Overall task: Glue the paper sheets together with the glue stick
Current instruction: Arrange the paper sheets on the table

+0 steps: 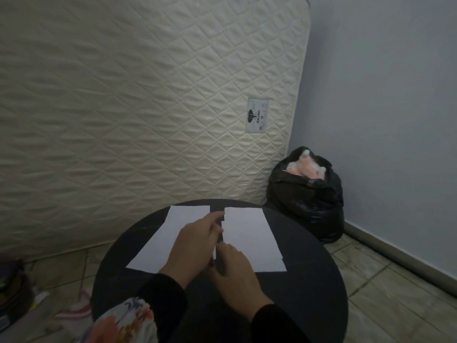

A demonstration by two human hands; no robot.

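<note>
Both hands, left hand (191,246) and right hand (235,271), meet between 2 plain white paper sheets (249,240) on a black round table (309,280); their grips cannot be told.

**A Dim Corner of a Room**

We see a big cream mattress (148,100) standing up on its side. It has a diamond pattern and a small label (257,115) that says GAJAH. Beside it is a pale blue wall (385,95). In the corner sits a black bag (309,196) with something pink and fluffy on top. We look down on a round dark table (309,288). The floor (385,293) has tiles. The light is low.
</note>
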